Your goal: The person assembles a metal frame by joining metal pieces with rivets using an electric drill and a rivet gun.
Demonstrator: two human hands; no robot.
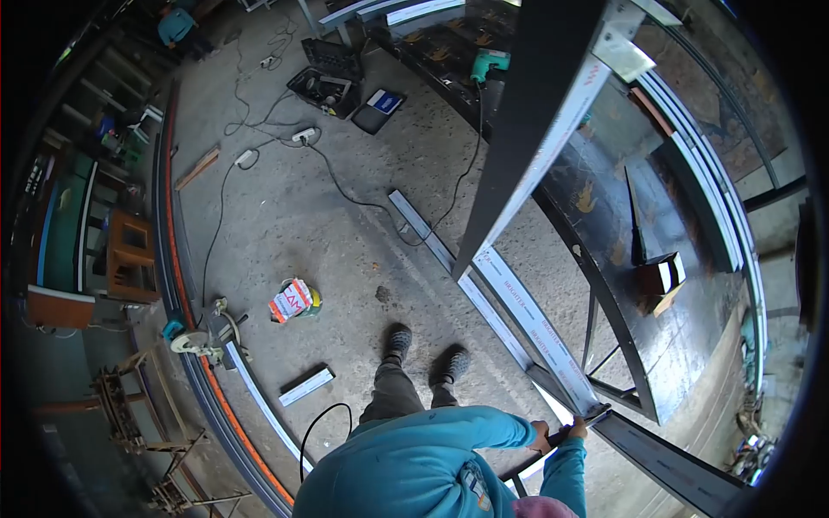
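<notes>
My left hand [540, 439] is closed around a dark, narrow object [560, 436] whose kind I cannot make out. Close beside it, my right hand [577, 429] is closed at the object's far end, near the corner of a long metal frame. Printed white-and-blue film covers one frame bar [535, 324], which runs away from my hands to the upper left. A dark, film-covered bar [665, 457] extends from the same corner to the lower right. A tall dark profile [540, 129] rises from the bar's far end. The fingers are small and partly hidden.
A dark worktable [596, 224] stands to the right, with an open carton [661, 276] on it. A green power drill [490, 63] lies at the back. Cables, a toolbox [328, 86], a bucket [295, 300] and a cutting saw [203, 341] are on the floor. Another person [177, 28] is far off.
</notes>
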